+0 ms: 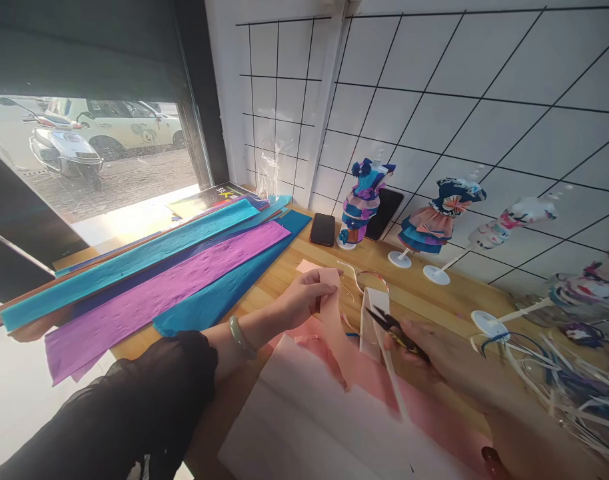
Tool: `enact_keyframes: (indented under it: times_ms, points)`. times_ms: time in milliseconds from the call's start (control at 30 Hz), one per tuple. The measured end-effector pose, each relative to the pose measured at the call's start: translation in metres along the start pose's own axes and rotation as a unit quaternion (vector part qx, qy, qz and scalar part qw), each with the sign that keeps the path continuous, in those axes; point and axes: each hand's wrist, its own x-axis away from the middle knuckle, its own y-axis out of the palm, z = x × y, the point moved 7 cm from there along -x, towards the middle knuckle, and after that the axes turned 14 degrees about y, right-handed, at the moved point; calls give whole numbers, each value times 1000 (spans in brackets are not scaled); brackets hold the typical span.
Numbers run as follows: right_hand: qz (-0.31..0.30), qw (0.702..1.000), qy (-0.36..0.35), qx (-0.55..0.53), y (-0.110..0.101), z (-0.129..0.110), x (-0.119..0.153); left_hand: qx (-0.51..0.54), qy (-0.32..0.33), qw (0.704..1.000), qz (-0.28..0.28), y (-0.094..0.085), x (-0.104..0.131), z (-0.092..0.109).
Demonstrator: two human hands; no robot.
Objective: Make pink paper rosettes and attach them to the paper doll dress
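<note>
Currently, L hand [309, 293] = pinched on upper end of peach paper strip [332, 319]; strip hangs below your fingers, over pink sheet [424, 407] in front of you. Can't tell if its low end touches the sheet. R hand [424, 350] = wrapped round scissors [397, 328], blades slightly parted, tips pointing twd L hand. Hands apart, w/ scissor tips betw. them.

Risks (my judgement):
1. Cut fingers: tips aim at your L side; if R hand slides L w/ blades parted, L fingertips are nearest.
2. Wrong pc cut: folded white strip [378, 299] sits right behind blades, thin white strip [395, 383] runs just below. Either cd get nicked if you close w/o checking.
3. Tear/crease: peach strip looks thin & held at one end only; a sharp tug, or blades dragging, prob. rips or crumples it.
4. Snag: R forearm is near scrap tangle [539, 373]; a loop caught on your arm cd jerk the cut, or tip the nearby stand [489, 325].
5. Loose black sleeve [154, 400], L arm: by purple paper [184, 287] & blue paper [219, 297]; an elbow swing cd sweep both askew.
</note>
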Motion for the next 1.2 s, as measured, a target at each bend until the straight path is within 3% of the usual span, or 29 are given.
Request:
enact_keyframes:
  times_ms: [133,267,467,567,767,1033,1200]
  points:
    - [28,996,-15,-86,0,-3,-8,15,-49,997,-59,12,5,-3]
    - [92,991,-31,-87,12,-7,-13,21,-94,988,-119,29,16,-5]
    - [99,991,-42,-81,29,-10,-12,-19,-95,973,-211,49,29,-7]
    - [105,986,-28,-122,26,-6,-14,-38,-89,972,-215,49,31,-10]
    - [172,947,-36,-270,5,-1,-13,-19,-106,958,-267,53,37,-15]
    - [201,901,-79,-376,-19,12,-24,-67,-123,965,-220,34,30,-28]
    - [211,890,-93,-393,-31,18,-30,-104,-131,965,-202,25,28,-35]
